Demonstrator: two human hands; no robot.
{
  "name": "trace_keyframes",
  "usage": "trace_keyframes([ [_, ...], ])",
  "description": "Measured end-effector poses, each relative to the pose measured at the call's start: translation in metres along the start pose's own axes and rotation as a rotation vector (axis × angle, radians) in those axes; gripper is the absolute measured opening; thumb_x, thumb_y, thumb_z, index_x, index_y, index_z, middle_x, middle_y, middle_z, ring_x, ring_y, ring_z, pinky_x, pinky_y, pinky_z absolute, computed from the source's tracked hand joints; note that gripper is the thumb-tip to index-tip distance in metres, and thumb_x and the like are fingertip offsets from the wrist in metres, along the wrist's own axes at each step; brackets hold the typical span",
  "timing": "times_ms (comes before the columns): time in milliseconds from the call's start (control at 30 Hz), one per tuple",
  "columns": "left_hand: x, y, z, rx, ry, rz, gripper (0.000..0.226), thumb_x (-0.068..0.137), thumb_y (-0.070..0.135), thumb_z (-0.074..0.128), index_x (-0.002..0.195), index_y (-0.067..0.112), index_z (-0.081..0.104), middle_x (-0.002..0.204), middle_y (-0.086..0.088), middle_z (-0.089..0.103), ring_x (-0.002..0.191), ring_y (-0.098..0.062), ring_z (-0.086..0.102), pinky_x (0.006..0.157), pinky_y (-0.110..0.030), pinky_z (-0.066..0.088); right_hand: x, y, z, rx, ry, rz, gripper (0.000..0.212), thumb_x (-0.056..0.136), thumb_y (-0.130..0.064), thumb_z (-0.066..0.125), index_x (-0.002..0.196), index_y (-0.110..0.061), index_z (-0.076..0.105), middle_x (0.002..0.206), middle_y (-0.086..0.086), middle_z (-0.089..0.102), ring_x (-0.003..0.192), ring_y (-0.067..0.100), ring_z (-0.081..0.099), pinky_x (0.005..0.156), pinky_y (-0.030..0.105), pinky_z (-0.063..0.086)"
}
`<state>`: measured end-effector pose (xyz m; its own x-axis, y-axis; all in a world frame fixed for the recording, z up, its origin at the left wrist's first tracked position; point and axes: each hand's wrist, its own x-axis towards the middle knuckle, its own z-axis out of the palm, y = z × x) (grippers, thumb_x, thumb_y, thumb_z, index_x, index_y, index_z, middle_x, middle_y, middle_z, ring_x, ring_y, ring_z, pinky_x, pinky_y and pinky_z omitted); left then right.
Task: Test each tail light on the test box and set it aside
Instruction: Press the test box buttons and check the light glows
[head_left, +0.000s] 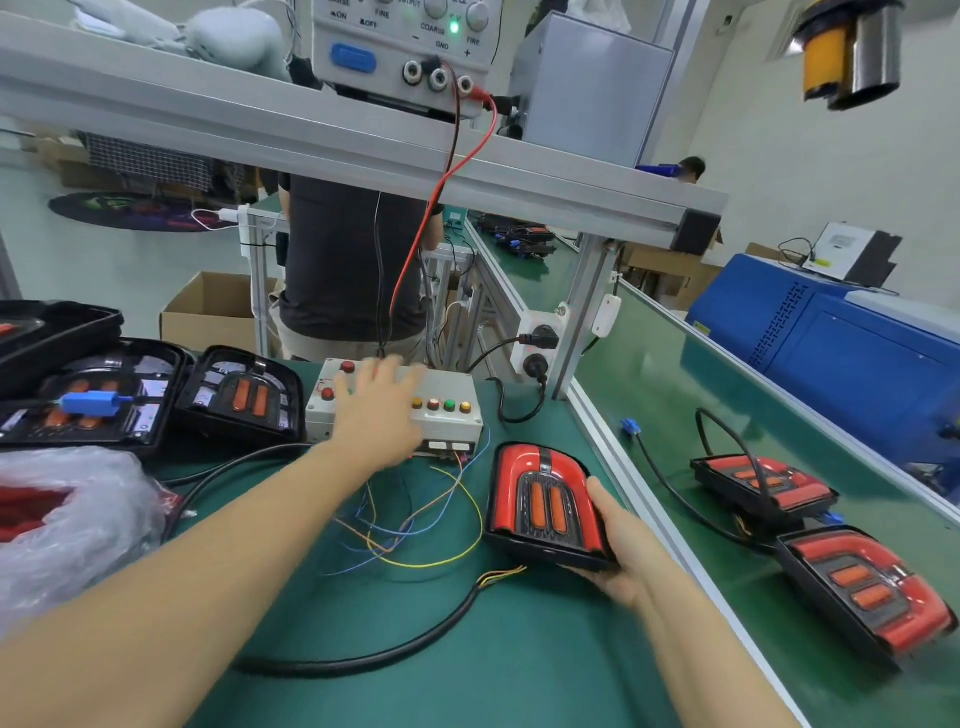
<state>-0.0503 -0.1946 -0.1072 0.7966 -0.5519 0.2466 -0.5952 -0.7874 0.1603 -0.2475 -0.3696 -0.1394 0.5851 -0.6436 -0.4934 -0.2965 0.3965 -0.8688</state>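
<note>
Green-matted bench (322, 613) w/ aluminium frame overhead; conveyor belt (691, 415) runs along the right side.

- Test box (452, 387): grey, centre-rear of bench. Red buttons at left end, row of coloured buttons/lamps at right end. Thin coloured wires (415, 525) trail from its front edge onto the mat.
- Power supply (405, 47): on the upper shelf, green LED lit, red lead dropping toward the box.
- Left hand (379, 405): over the box top, fingers spread & straight, holding nothing. Motion-blurred; cannot tell if a fingertip is actually on a button.
- Right hand (618, 540): grips the tail light under test (545, 504) by its right edge & underside, thumb on the rim. Unit sits face-up just right of the box front, near the bench edge. Red lens glows bright, prob. lit.
- Black cable (363, 660): loops across the mat, bare coloured ends close to the held unit's lower edge.
- Set-aside units: 2 tail lights (862, 587) on the belt, well apart from the box.
- Waiting stock: dark units in trays (239, 395) at left; plastic bag (67, 514) front-left.
- Another person stands behind the bench.

Step (judged): test in progress, left hand working the switches while the right steadies the unit. Next calls for: finishing the button sequence, checking each lamp function, freeing the wiring, then moving the unit right onto the belt beside the other two.
</note>
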Motion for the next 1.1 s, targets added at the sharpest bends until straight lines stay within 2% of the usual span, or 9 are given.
trace_keyframes([
  [100,-0.006,-0.036,-0.027,-0.055,0.14,-0.048,0.034,0.089,0.018,0.053,0.123,0.019,0.058,0.128,-0.009,0.049,0.118,-0.03,0.046,0.096,-0.043,0.041,0.004,-0.004,-0.005,-0.198,0.05,-0.088,0.037,0.098,-0.04,0.052,0.101,-0.009,0.07,0.087,0.011,0.076,0.076,0.026,0.07,0.067,0.032,0.054],
  [233,-0.028,-0.076,-0.041,0.12,-0.024,-0.104,0.022,0.087,0.016,0.048,0.1,0.018,0.066,0.108,-0.007,0.062,0.098,-0.03,0.059,0.076,-0.035,0.048,0.008,-0.008,-0.009,-0.68,0.214,-0.326,0.034,0.095,-0.038,0.053,0.096,-0.008,0.068,0.092,0.007,0.072,0.078,0.021,0.06,0.074,0.033,0.047],
  [300,-0.04,-0.087,-0.034,0.241,-0.116,-0.059,0.026,0.086,0.017,0.048,0.104,0.022,0.065,0.111,-0.002,0.062,0.1,-0.026,0.06,0.077,-0.032,0.049,0.007,-0.013,-0.005,-0.938,0.287,-0.39,0.034,0.094,-0.041,0.051,0.1,-0.009,0.062,0.099,0.005,0.061,0.088,0.023,0.053,0.079,0.034,0.044],
  [400,-0.048,-0.095,-0.011,0.333,-0.091,0.149,0.038,0.09,0.017,0.044,0.125,0.03,0.055,0.123,0.006,0.053,0.112,-0.018,0.054,0.081,-0.031,0.048,-0.003,-0.016,0.013,-1.171,0.377,-0.487,0.041,0.094,-0.042,0.049,0.124,-0.015,0.055,0.128,0.009,0.052,0.115,0.027,0.05,0.092,0.036,0.04],
  [500,-0.047,-0.094,0.012,0.332,-0.042,0.284,0.046,0.094,0.017,0.041,0.137,0.033,0.043,0.132,0.01,0.048,0.117,-0.015,0.051,0.087,-0.03,0.047,-0.019,-0.013,0.043,-1.187,0.453,-0.802,0.042,0.094,-0.038,0.049,0.132,-0.022,0.054,0.138,0.001,0.048,0.126,0.022,0.043,0.102,0.037,0.032],
  [633,-0.038,-0.085,0.027,0.272,-0.073,0.254,0.041,0.096,0.019,0.04,0.135,0.032,0.044,0.129,0.01,0.051,0.114,-0.016,0.056,0.08,-0.031,0.046,-0.036,-0.003,0.088,-1.214,0.205,-0.991,0.036,0.096,-0.037,0.047,0.129,-0.026,0.056,0.134,-0.004,0.051,0.121,0.019,0.043,0.097,0.032,0.029],
  [733,-0.034,-0.082,0.022,0.029,-0.049,0.228,0.033,0.096,0.03,0.049,0.128,0.032,0.056,0.122,0.009,0.056,0.112,-0.017,0.056,0.085,-0.032,0.047,-0.041,0.004,0.111,-1.227,0.021,-1.008,0.038,0.097,-0.037,0.047,0.132,-0.023,0.055,0.134,-0.003,0.053,0.122,0.019,0.043,0.098,0.032,0.031],
  [833,-0.039,-0.075,0.009,-0.173,0.096,0.334,0.031,0.092,0.027,0.06,0.123,0.029,0.062,0.111,0.006,0.06,0.099,-0.021,0.061,0.076,-0.032,0.047,-0.041,0.007,0.127,-1.228,-0.069,-1.014,0.039,0.095,-0.039,0.051,0.13,-0.021,0.057,0.131,0.0,0.057,0.122,0.022,0.045,0.099,0.036,0.034],
  [1100,-0.043,-0.058,-0.025,-0.223,0.225,0.587,0.03,0.088,0.019,0.068,0.117,0.022,0.069,0.1,-0.003,0.063,0.076,-0.027,0.062,0.064,-0.035,0.05,-0.043,0.001,0.146,-1.088,0.065,-1.046,0.034,0.097,-0.041,0.051,0.126,-0.024,0.056,0.11,0.001,0.067,0.105,0.024,0.058,0.073,0.031,0.034],
])
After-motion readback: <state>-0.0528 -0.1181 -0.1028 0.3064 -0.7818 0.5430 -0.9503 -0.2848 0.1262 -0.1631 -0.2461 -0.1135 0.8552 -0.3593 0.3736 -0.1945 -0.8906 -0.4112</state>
